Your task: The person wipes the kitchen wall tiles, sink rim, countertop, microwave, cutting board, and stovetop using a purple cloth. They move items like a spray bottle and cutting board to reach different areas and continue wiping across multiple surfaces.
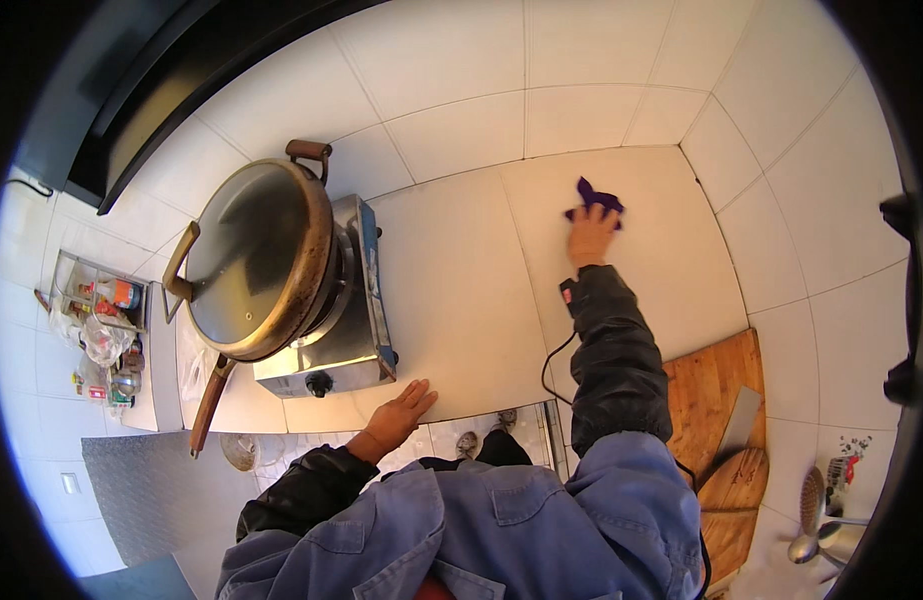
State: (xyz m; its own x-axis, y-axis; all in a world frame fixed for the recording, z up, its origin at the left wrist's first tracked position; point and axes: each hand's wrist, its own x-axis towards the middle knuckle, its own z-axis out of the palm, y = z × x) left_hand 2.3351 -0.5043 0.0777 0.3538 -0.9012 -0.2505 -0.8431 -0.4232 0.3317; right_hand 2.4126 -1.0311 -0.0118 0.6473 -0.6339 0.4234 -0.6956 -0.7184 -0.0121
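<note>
My right hand (589, 238) reaches far across the pale countertop (451, 290). Its fingers press down on a bunched dark purple cloth (599, 198), which partly hides them. Near the counter's front edge, my left hand (393, 418) rests palm down with its fingers stretched out, and it holds nothing. Just beyond that hand, to the left, stands a steel gas stove (326, 365). On the stove sits a large wok (299, 300) under a domed glass lid (243, 250).
The wok's wooden handle (211, 405) juts past the front edge. A wooden cutting board (716, 375) with a cleaver (741, 420) lies at the right. Bottles and jars fill a rack (106, 290) at far left. A dark cable (551, 365) hangs by my right sleeve.
</note>
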